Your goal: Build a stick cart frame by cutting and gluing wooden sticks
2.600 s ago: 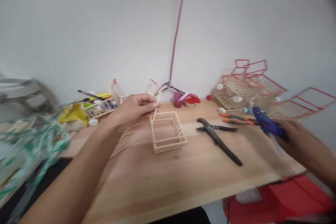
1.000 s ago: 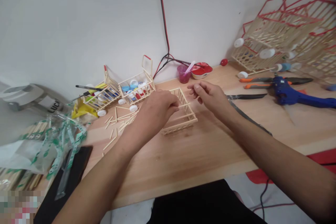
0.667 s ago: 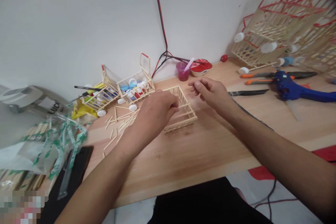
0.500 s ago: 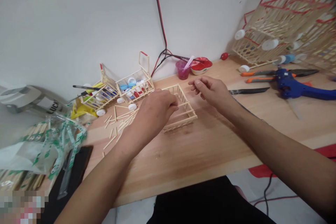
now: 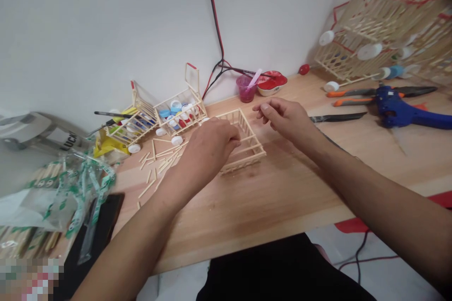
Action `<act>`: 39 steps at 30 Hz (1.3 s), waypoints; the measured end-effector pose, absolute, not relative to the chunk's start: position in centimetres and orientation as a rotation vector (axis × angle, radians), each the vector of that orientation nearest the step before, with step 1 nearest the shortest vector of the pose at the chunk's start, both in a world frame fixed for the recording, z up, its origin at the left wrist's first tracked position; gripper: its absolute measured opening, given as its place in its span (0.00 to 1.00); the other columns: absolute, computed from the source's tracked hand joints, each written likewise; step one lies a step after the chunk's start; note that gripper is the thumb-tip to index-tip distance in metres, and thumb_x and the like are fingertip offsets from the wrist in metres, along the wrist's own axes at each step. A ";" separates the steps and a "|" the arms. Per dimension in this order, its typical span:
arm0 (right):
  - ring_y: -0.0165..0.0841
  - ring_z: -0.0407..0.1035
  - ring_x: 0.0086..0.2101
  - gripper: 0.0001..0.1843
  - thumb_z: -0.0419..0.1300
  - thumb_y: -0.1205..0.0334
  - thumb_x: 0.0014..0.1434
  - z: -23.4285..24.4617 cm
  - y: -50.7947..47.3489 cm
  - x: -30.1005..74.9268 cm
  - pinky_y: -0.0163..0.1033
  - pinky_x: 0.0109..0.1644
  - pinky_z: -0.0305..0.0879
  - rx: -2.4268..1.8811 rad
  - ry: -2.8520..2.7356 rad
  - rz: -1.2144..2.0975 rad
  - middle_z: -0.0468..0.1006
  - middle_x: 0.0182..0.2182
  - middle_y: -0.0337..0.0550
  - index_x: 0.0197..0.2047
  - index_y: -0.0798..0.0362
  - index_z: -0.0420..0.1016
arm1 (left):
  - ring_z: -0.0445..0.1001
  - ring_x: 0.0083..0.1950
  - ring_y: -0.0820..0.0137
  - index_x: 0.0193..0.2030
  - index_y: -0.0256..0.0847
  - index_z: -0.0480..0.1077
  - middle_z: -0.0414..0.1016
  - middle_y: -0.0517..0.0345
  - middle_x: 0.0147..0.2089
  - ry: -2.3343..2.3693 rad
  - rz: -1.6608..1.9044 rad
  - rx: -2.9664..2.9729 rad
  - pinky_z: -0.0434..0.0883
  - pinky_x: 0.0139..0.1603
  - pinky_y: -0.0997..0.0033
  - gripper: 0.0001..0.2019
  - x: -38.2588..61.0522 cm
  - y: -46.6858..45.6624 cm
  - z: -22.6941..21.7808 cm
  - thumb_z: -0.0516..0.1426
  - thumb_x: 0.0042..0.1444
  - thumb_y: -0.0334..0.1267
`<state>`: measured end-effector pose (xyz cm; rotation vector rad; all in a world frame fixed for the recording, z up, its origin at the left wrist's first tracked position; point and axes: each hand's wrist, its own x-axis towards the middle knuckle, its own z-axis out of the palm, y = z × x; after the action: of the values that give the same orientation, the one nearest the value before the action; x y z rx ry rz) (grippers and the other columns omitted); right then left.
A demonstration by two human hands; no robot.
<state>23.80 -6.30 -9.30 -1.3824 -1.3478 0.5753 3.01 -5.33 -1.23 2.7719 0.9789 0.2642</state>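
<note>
A small open box frame of thin wooden sticks (image 5: pixel 251 149) stands on the wooden table (image 5: pixel 282 197). My left hand (image 5: pixel 208 150) rests over its left side, fingers curled and pinched on a thin stick that lies across the frame. My right hand (image 5: pixel 284 117) hovers just right of the frame, fingers loosely curled, thumb and forefinger close together; nothing shows in them.
Loose sticks (image 5: pixel 158 160) lie left of the frame. Behind them stand small stick carts with bottle caps (image 5: pixel 176 110). A blue glue gun (image 5: pixel 402 110), orange-handled pliers (image 5: pixel 349 92) and black cutters (image 5: pixel 335 116) lie at right. A pink cup (image 5: pixel 245 88) is at the back, stick packets (image 5: pixel 56 188) far left.
My right hand set down the glue gun and came over to the frame. My left hand moved down onto the frame. In the last second both hands barely shifted.
</note>
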 end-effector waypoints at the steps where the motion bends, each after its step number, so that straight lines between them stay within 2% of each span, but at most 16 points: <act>1: 0.28 0.68 0.28 0.12 0.54 0.60 0.66 -9.3 -6.3 23.8 0.35 0.31 0.62 -1.382 -1.343 0.575 0.79 0.31 0.41 0.40 0.53 0.78 | 0.74 0.39 0.67 0.32 0.36 0.78 0.79 0.55 0.34 0.981 0.260 2.770 0.66 0.43 0.66 0.06 3.0 -5.4 -1.2 0.60 0.58 0.28; 10: 0.29 0.69 0.29 0.11 0.55 0.60 0.66 -9.3 -6.3 23.8 0.36 0.34 0.64 -1.387 -1.359 0.558 0.79 0.31 0.41 0.40 0.53 0.79 | 0.74 0.39 0.68 0.32 0.37 0.78 0.78 0.56 0.35 0.974 0.272 2.779 0.66 0.44 0.65 0.07 3.1 -5.4 -1.3 0.59 0.59 0.28; 26: 0.29 0.69 0.28 0.12 0.55 0.57 0.66 -9.6 -6.3 24.1 0.37 0.34 0.64 -1.379 -1.379 0.542 0.80 0.31 0.41 0.39 0.52 0.78 | 0.73 0.40 0.67 0.32 0.35 0.78 0.79 0.55 0.35 0.998 0.211 2.759 0.65 0.44 0.66 0.07 3.4 -5.7 -1.1 0.59 0.59 0.27; 39: 0.31 0.69 0.27 0.14 0.57 0.50 0.65 -9.4 -6.4 23.9 0.38 0.31 0.63 -1.380 -1.368 0.581 0.79 0.31 0.42 0.37 0.50 0.77 | 0.73 0.38 0.68 0.31 0.36 0.76 0.78 0.54 0.34 0.932 0.275 2.785 0.66 0.43 0.66 0.09 3.1 -5.4 -1.6 0.56 0.59 0.27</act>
<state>23.92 -6.37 -9.36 -1.3799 -1.3678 0.5809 3.11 -5.44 -1.55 2.7847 0.9318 0.2748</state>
